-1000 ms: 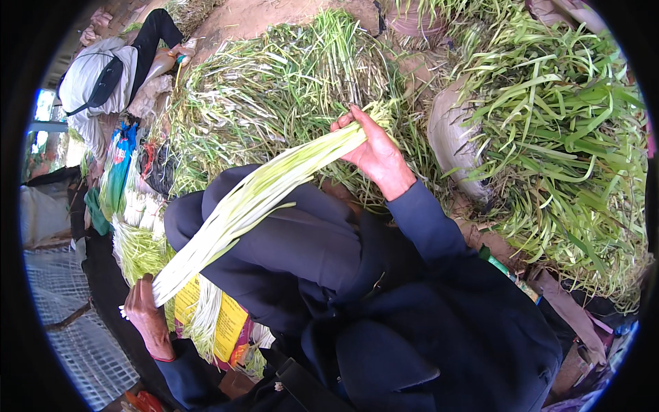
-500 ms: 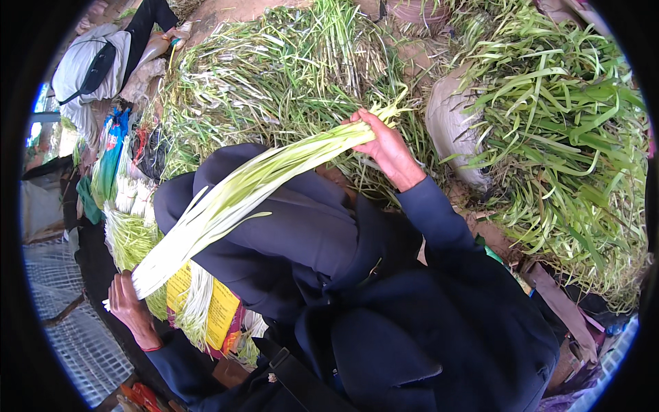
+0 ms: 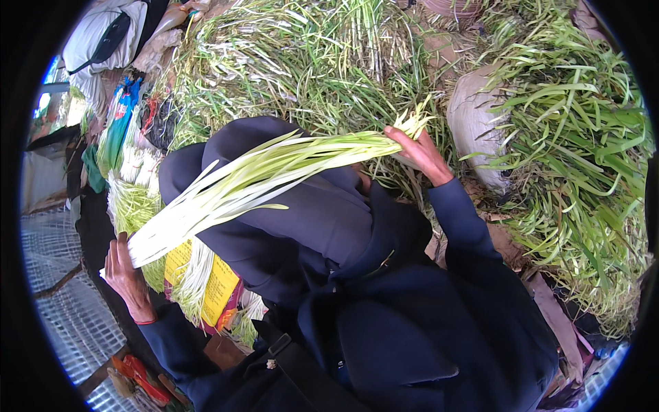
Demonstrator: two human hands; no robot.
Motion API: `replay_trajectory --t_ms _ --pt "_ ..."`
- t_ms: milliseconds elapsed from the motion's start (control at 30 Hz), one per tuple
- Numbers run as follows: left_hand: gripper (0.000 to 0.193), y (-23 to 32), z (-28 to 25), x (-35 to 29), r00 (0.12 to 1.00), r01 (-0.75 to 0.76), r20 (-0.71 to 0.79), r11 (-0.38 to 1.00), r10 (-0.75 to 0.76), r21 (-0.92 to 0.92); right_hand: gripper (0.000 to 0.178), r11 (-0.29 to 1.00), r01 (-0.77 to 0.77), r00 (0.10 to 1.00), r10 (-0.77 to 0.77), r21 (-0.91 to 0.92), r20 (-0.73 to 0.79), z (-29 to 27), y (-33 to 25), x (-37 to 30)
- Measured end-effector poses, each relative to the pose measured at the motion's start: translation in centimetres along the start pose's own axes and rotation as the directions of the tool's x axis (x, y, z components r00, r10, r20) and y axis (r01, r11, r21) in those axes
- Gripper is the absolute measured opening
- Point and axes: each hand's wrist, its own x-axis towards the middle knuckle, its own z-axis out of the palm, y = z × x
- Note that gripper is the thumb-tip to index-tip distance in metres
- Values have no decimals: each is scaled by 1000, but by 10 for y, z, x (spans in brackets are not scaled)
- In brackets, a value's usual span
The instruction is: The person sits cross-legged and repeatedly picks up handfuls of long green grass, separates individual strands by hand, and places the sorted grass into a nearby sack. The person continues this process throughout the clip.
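Note:
A long bunch of pale yellow-green leaves with white stalks, like blanched garlic chives (image 3: 254,178), stretches slantwise over my knees between both hands. My left hand (image 3: 125,275) is closed round the white stalk ends at the lower left. At the upper right my right hand (image 3: 420,152) grips the yellowish leaf tips, a few of which stick out past the fingers. The bunch fans out loosely in its middle, and one leaf hangs free along the lower side.
A heap of green and dried leaves (image 3: 288,75) lies beyond my knees. More long green leaves (image 3: 576,137) are piled at right, beside a pale sack (image 3: 477,130). Tied pale bunches (image 3: 134,206) lie at left, near a yellow printed sheet (image 3: 220,292). A red-handled tool (image 3: 147,381) sits at lower left.
The bunch now lies flatter, and my right hand has shifted right in the picture. My left hand sits slightly higher. The surroundings have shifted a little with the head view.

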Motion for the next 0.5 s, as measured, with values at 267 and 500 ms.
replay_trajectory --t_ms 267,500 --pt "17 -1 4 2 999 -18 -28 1000 18 -20 42 987 -106 979 125 -124 160 -12 5 8" --pt "16 -9 12 -1 989 -106 -100 994 106 5 54 935 -120 990 86 -335 -113 19 24 31"
